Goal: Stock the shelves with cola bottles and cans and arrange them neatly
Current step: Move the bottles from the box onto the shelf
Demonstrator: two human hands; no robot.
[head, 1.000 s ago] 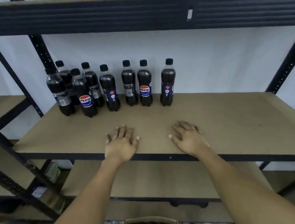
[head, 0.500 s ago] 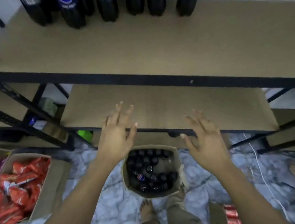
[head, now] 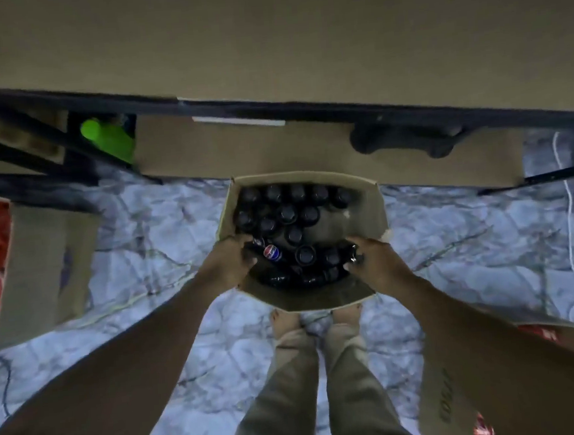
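Note:
An open cardboard box (head: 367, 207) stands on the marble floor in front of my feet, filled with several black-capped cola bottles (head: 287, 214), most of them upright. My left hand (head: 229, 264) reaches into the box's near left corner, fingers curled around a tilted bottle with a Pepsi label (head: 272, 252). My right hand (head: 373, 260) is at the near right corner, fingertips closed on the end of another lying bottle (head: 345, 255). The brown shelf board (head: 264, 30) fills the top of the view; the bottles standing on it are out of frame.
A lower shelf board (head: 239, 149) sits just behind the box. A carton of red packets (head: 42, 264) lies at the left, another carton (head: 447, 393) at the lower right. A green object (head: 107, 138) is under the rack; a white cable (head: 570, 229) trails at the right.
My view has dropped from the shelf to the floor. Both hands went down from above the lower shelf edge into the box and closed on bottles.

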